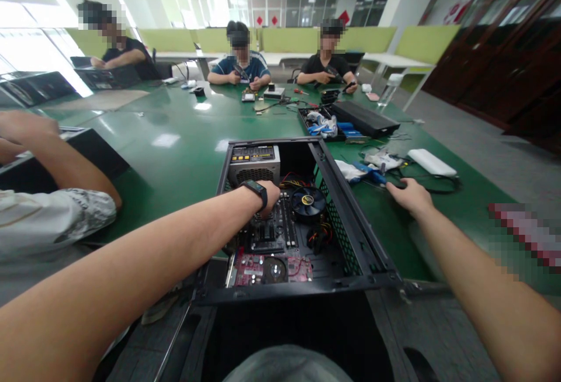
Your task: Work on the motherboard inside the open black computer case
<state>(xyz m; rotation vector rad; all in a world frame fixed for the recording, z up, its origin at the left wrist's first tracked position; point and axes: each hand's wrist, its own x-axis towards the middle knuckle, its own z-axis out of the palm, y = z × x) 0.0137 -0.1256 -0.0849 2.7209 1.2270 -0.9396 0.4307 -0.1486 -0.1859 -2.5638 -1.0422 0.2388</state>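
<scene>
An open black computer case point(346, 218) lies in front of me with its inside facing up. My left hand point(268, 195), wearing a dark watch, is inside it over the motherboard point(267, 230). Its fingers curl down, and their tips and anything in them are hidden. Near that hand are a power supply point(254, 166), a round cooling fan point(308, 202) and a red circuit board point(272, 270). To the right of the case, my right hand point(412, 195) is low over the table with thumb and finger apart, beside blue-and-white gloves point(357, 170) and dark cables.
A white box-like item point(432, 162) lies beyond my right hand on the green table point(175, 113). Farther back are a black open box point(368, 118) with gloves and a clear bottle point(390, 90). A co-worker's arm point(74, 154) is close on my left; several people sit around the table.
</scene>
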